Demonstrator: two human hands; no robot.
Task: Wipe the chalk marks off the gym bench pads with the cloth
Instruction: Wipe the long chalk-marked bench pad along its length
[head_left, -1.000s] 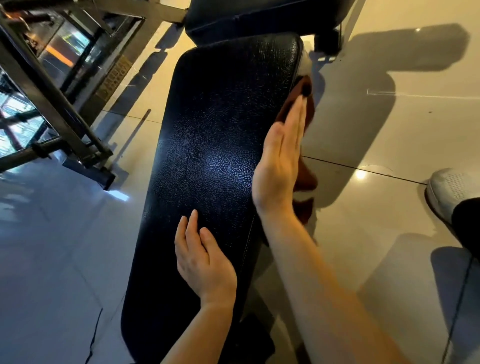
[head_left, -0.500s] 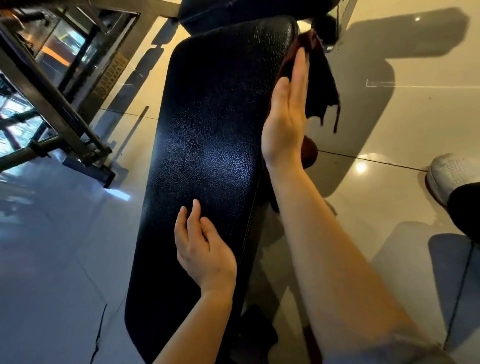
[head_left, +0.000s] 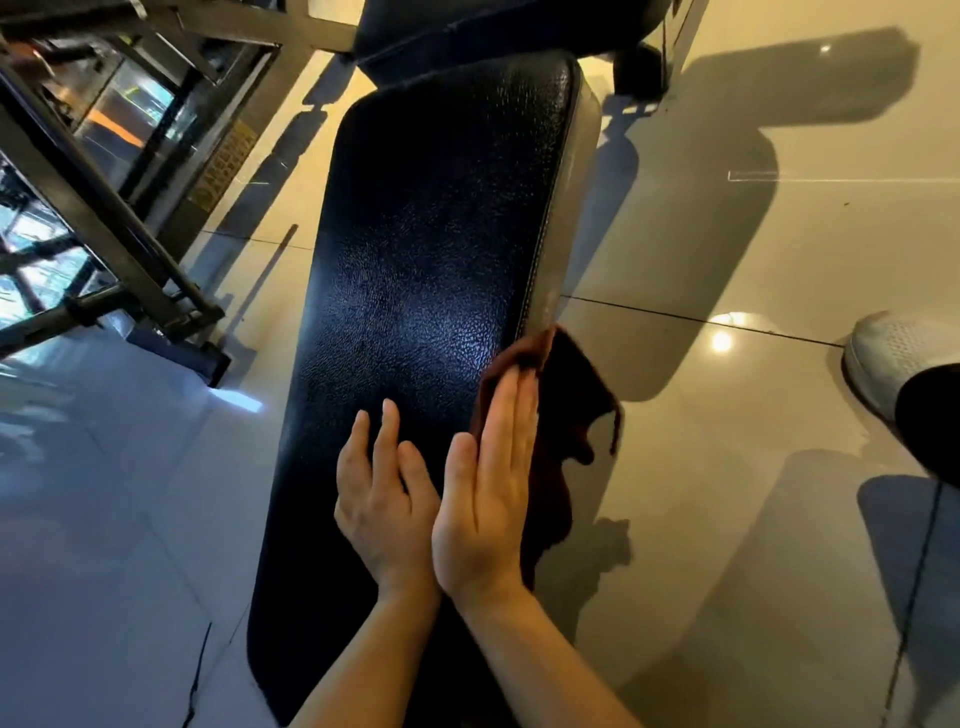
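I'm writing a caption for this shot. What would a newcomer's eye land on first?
First the long black bench pad running up the middle, glossy under the light. Then the two hands near its lower end: the left hand flat on top, the right hand pressing a dark red cloth against the pad's right side. A white shoe sits at far right.

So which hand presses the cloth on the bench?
The right hand, flat against the brown cloth at the pad's side edge; the left hand rests bare on top.

The floor (head_left: 727, 249) is of large glossy beige tiles with thin dark joints, and it reflects a small round light (head_left: 722, 340). A dark metal frame (head_left: 104, 218) stands at the left, before glass panes (head_left: 130, 109).
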